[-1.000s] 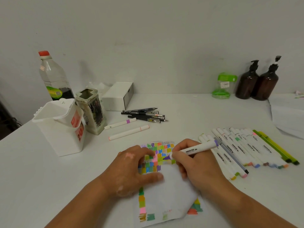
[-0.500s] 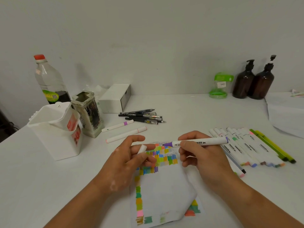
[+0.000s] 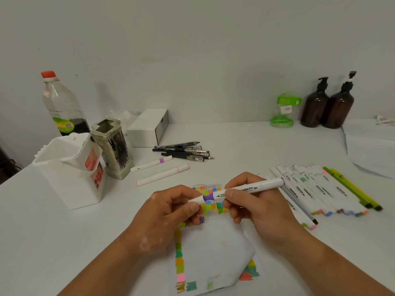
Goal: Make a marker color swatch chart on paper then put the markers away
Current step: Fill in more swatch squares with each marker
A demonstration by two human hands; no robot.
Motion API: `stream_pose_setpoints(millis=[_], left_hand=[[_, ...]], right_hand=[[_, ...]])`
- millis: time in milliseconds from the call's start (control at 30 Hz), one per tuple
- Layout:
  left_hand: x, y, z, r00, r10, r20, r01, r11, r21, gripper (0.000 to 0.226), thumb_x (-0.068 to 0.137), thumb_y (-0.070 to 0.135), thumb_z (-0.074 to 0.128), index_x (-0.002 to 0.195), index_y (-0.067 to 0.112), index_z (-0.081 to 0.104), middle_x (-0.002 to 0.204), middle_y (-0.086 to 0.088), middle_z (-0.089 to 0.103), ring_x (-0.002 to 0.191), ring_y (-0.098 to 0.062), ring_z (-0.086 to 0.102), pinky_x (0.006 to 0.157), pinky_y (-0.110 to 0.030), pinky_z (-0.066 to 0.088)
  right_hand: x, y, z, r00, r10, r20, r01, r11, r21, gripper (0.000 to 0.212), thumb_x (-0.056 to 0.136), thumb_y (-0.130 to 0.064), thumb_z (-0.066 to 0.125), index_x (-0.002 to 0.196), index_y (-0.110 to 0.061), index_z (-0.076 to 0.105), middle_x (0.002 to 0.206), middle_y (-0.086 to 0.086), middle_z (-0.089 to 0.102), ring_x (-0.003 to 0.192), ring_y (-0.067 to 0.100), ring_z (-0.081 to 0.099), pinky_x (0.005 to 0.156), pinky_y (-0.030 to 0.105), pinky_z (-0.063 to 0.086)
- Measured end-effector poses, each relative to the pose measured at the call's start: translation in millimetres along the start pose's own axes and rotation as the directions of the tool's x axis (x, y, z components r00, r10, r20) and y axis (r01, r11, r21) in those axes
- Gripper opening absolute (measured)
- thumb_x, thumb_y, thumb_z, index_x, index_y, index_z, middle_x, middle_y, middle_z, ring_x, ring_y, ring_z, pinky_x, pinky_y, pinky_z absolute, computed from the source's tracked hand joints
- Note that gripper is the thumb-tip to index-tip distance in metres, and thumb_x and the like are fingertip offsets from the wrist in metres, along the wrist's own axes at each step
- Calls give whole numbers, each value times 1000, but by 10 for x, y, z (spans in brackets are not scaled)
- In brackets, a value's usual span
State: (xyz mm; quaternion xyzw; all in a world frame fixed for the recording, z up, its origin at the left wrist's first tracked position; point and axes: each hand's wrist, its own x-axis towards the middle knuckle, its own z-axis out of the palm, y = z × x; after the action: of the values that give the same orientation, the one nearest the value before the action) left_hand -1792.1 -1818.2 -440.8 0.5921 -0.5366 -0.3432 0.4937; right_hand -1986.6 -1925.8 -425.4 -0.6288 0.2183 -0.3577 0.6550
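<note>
Over the swatch paper's 12 o'clock edge, the right hand grips the purple marker while the left hand pinches its cap at the tip, where a skewed push could smear ink onto fingers or swatches.

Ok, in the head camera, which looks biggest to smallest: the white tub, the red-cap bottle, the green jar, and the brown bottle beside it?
1. white tub, but it sits nearest the camera, so that is unsure.
2. red-cap bottle, partly hidden behind the tub.
3. brown bottle beside the jar.
4. green jar.
</note>
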Motion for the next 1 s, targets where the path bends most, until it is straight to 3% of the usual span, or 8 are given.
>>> stream_pose_setpoints(millis=[100,333,500,633,733,867,1000], left_hand=[[-13,21,21,1000,22,8,-22,1000,14,19,89,31,61,102,36,74,82,-2,75,72,-12,69,69,-20,55],[-40,54,-28,999,40,8,-39,996,-75,21,90,19,62,104,10,74,78,-11,72,67,-19,67,66,-25,54],[-9,55,-50,999,33,-40,-34,999,-15,25,86,32,62,104,20,75,78,-5,72,69,-13,67,68,-20,53],[17,11,-145,995,1,-99,-4,1000,-30,26,84,39,62,104,29,75,80,2,72,73,-10,64,72,-22,53],[29,-25,-213,988,-50,-144,29,990,-140,22,80,32,67,100,27,75,85,-2,72,78,-16,67,77,-30,54],[29,-32,-192,987,-53,-150,39,995,-97,22,78,33,67,98,31,75,88,-1,74,81,-15,71,74,-24,56],[36,-18,-159,989,-37,-146,35,999,-22,23,80,29,67,102,26,74,84,2,75,79,-12,72,70,-18,55]], right_hand=[[-23,15,52,999,7,33,-5,998,-69,2,78,-17,73,77,-19,72,71,13,73,57,18,62,51,27,51],[-40,27,107,999,20,37,-17,997,-71,5,79,-21,76,79,-17,72,76,14,76,62,18,67,56,26,54],[-25,24,101,999,10,49,-7,998,-58,7,79,-26,77,85,-21,75,76,13,74,63,20,65,56,28,53],[-25,-54,-40,982,31,187,-39,998,39,38,83,-45,66,104,-16,79,90,14,74,72,21,64,57,31,53],[-18,-71,-89,969,126,211,-147,985,90,53,79,-55,62,98,-9,81,90,15,73,75,25,67,56,32,55],[-27,-39,-7,970,173,169,-131,963,-234,25,74,-40,80,90,-21,77,78,15,74,64,21,65,58,33,54],[-40,-13,2,975,163,150,-61,849,-525,17,80,-39,84,91,-34,72,73,0,76,63,6,63,66,28,50]])
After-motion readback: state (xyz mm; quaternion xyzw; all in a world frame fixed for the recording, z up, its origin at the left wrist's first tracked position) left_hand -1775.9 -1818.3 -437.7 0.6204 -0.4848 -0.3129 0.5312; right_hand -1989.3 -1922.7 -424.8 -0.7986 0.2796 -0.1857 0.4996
